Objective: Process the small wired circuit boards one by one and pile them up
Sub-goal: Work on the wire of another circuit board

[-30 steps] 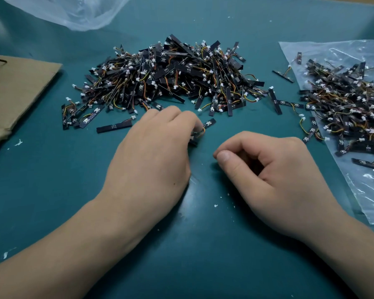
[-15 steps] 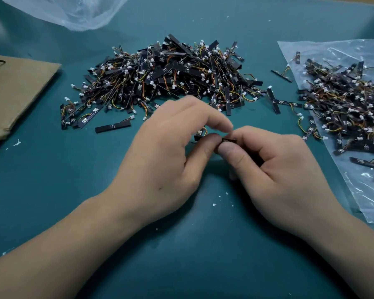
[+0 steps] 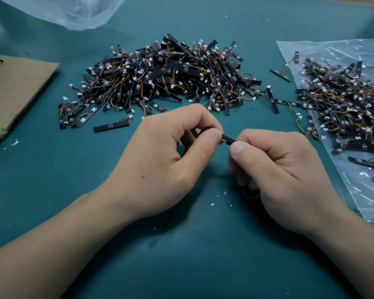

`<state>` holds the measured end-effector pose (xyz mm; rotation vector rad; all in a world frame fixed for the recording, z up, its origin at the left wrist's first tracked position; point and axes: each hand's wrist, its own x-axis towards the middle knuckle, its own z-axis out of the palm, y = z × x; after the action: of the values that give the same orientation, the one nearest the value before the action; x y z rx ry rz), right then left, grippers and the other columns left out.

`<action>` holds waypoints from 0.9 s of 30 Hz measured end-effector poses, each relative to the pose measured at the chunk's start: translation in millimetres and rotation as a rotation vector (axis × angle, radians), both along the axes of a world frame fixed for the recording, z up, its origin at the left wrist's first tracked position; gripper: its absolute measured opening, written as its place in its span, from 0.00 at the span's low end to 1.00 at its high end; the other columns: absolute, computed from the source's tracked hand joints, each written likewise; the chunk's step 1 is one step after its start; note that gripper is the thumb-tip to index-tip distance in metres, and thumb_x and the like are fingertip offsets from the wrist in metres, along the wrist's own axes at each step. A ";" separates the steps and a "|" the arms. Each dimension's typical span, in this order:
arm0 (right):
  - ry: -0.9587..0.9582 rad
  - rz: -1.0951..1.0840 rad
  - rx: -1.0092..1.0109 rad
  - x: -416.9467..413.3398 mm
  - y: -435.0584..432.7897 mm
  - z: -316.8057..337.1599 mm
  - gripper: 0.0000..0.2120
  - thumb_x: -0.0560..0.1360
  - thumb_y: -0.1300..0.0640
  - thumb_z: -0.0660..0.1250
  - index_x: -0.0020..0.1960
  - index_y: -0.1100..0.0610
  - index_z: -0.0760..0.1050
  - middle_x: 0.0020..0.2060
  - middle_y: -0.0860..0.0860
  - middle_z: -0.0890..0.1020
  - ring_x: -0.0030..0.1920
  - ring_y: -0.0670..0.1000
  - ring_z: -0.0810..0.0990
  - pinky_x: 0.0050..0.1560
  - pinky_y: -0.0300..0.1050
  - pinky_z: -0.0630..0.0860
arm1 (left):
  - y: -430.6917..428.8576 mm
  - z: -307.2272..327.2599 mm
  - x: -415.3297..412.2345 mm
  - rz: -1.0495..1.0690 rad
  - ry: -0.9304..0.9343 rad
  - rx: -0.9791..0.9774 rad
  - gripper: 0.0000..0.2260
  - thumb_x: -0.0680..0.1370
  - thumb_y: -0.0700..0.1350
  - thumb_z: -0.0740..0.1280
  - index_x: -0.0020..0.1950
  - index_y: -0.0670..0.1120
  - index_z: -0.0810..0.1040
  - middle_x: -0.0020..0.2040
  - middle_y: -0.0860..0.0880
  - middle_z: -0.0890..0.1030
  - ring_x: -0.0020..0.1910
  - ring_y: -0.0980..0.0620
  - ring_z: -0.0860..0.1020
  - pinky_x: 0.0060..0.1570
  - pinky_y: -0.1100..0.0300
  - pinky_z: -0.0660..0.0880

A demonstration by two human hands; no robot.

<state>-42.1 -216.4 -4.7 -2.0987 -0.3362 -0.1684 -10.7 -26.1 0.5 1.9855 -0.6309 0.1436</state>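
You hold one board [image 3: 228, 139] between both hands, near the middle of the counter [image 3: 181, 255]. Your left hand [image 3: 160, 152] pinches the board's left end between thumb and forefinger, with the other fingers curled in. A white connector [image 3: 198, 131] peeks out inside that curl. Your right hand [image 3: 285, 169] clamps the other end, thumb pressed against the forefinger and the rest of the fingers folded under. Only a short black stretch of the board shows in the gap between your thumbs, with a speck of yellow wire on it.

Beyond your hands lies a large pile [image 3: 171, 78] of boards, black strips tangled with orange and yellow wires and white connectors. One lone strip [image 3: 111, 127] lies just in front of its left edge. To your right, a second pile [image 3: 343, 108] sits on a clear plastic sheet [image 3: 365, 201], and a few strays [image 3: 272, 102] lie on the counter between the two piles.

Flat cardboard [image 3: 15, 87] lies at the left edge, and a crumpled clear bag [image 3: 73, 11] lies at the far left. White crumbs [image 3: 212, 204] dot the counter below your hands.
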 end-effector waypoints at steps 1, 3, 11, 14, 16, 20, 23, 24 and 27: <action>-0.013 0.001 0.010 -0.3 0.1 -0.1 0.16 0.79 0.49 0.60 0.35 0.53 0.76 0.27 0.56 0.75 0.28 0.53 0.73 0.30 0.49 0.70 | 0.1 -0.2 0.0 -0.004 0.015 -0.017 0.06 0.81 0.43 0.66 0.47 0.47 0.81 0.36 0.53 0.80 0.32 0.57 0.74 0.36 0.71 0.67; -0.035 0.012 0.018 -0.3 0.6 -0.6 0.16 0.80 0.49 0.61 0.37 0.53 0.77 0.27 0.55 0.75 0.28 0.53 0.73 0.29 0.48 0.70 | 0.0 0.2 0.0 -0.008 0.059 -0.068 0.05 0.81 0.43 0.65 0.50 0.48 0.81 0.37 0.53 0.81 0.32 0.55 0.74 0.35 0.69 0.69; -0.067 0.006 0.049 -0.5 0.6 -1.6 0.14 0.83 0.49 0.60 0.44 0.51 0.80 0.30 0.52 0.77 0.28 0.50 0.74 0.30 0.39 0.69 | 0.3 -0.7 2.1 -0.021 0.107 -0.106 0.08 0.81 0.43 0.66 0.45 0.51 0.83 0.33 0.53 0.82 0.28 0.59 0.72 0.31 0.68 0.68; -0.063 0.008 0.048 0.2 1.0 -0.8 0.14 0.83 0.50 0.61 0.43 0.52 0.80 0.29 0.52 0.77 0.28 0.50 0.74 0.30 0.39 0.69 | 0.0 -0.3 1.7 -0.032 0.070 -0.100 0.08 0.81 0.44 0.66 0.46 0.51 0.83 0.35 0.55 0.80 0.29 0.56 0.73 0.30 0.64 0.69; -0.045 0.018 0.029 0.2 1.4 -0.3 0.15 0.82 0.49 0.61 0.41 0.52 0.80 0.28 0.53 0.76 0.28 0.51 0.73 0.30 0.41 0.69 | 0.9 -0.4 2.6 -0.026 0.065 -0.132 0.07 0.82 0.46 0.66 0.47 0.49 0.83 0.35 0.53 0.79 0.29 0.53 0.72 0.29 0.60 0.68; -0.026 0.029 0.026 -0.6 1.9 0.1 0.15 0.81 0.49 0.61 0.40 0.51 0.80 0.28 0.53 0.77 0.28 0.52 0.74 0.30 0.40 0.69 | 1.4 -1.5 4.1 0.004 0.078 -0.127 0.09 0.81 0.47 0.68 0.41 0.48 0.82 0.29 0.45 0.74 0.26 0.59 0.65 0.27 0.67 0.61; -0.023 0.028 0.010 0.0 2.6 0.3 0.15 0.81 0.48 0.60 0.41 0.51 0.80 0.29 0.53 0.77 0.29 0.52 0.75 0.31 0.42 0.71 | 1.2 -1.2 4.8 -0.003 0.095 -0.157 0.09 0.80 0.46 0.68 0.41 0.46 0.81 0.31 0.41 0.75 0.26 0.52 0.65 0.27 0.63 0.62; -0.021 0.028 0.002 0.1 2.9 0.2 0.15 0.81 0.48 0.60 0.41 0.51 0.80 0.29 0.53 0.77 0.29 0.53 0.75 0.31 0.44 0.71 | 0.9 -1.3 5.0 -0.006 0.096 -0.165 0.09 0.81 0.46 0.68 0.42 0.46 0.81 0.32 0.41 0.76 0.27 0.48 0.68 0.27 0.60 0.63; -0.016 0.022 0.006 0.2 3.1 0.1 0.15 0.81 0.48 0.60 0.41 0.51 0.80 0.29 0.53 0.78 0.29 0.52 0.75 0.31 0.44 0.71 | 0.2 -1.0 5.2 -0.006 0.093 -0.168 0.06 0.80 0.45 0.68 0.44 0.46 0.81 0.36 0.45 0.79 0.32 0.39 0.73 0.30 0.49 0.69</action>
<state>-41.9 -213.3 -4.6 -2.0881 -0.3680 -0.1732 -5.5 -25.9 -0.4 1.8176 -0.5465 0.0964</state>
